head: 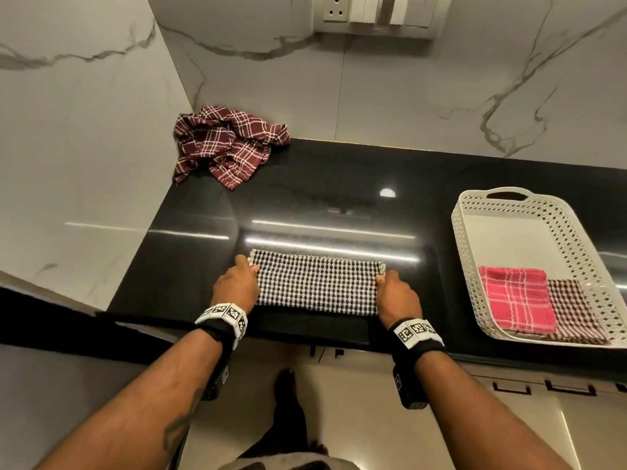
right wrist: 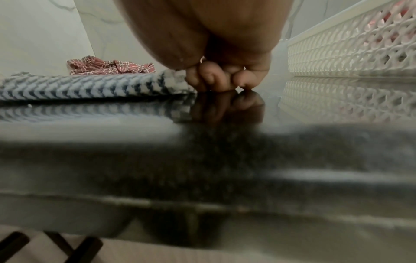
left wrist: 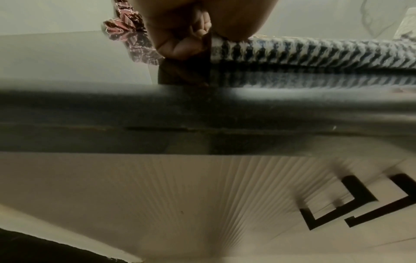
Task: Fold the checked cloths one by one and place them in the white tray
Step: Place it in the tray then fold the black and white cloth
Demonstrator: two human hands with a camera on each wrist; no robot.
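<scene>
Both grips are on the black-and-white cloth [head: 316,283]: my left hand [head: 237,286] pinches its left end and my right hand [head: 397,295] pinches its right end, fingers curled at the edges. From the left wrist, my fingers [left wrist: 180,46] fold round the cloth's edge right at the black desk [head: 339,205]; from the right wrist, my fingertips [right wrist: 216,78] touch the desk beside the cloth's corner. That cloth lies flat as a long folded strip near the front edge of the desk, between my hands. At the back left corner sits a crumpled maroon cloth [head: 227,144], well apart. To the right stands the white tray [head: 556,225], with a folded red cloth [head: 517,298] lying on a folded brown cloth [head: 573,317] in its near end.
</scene>
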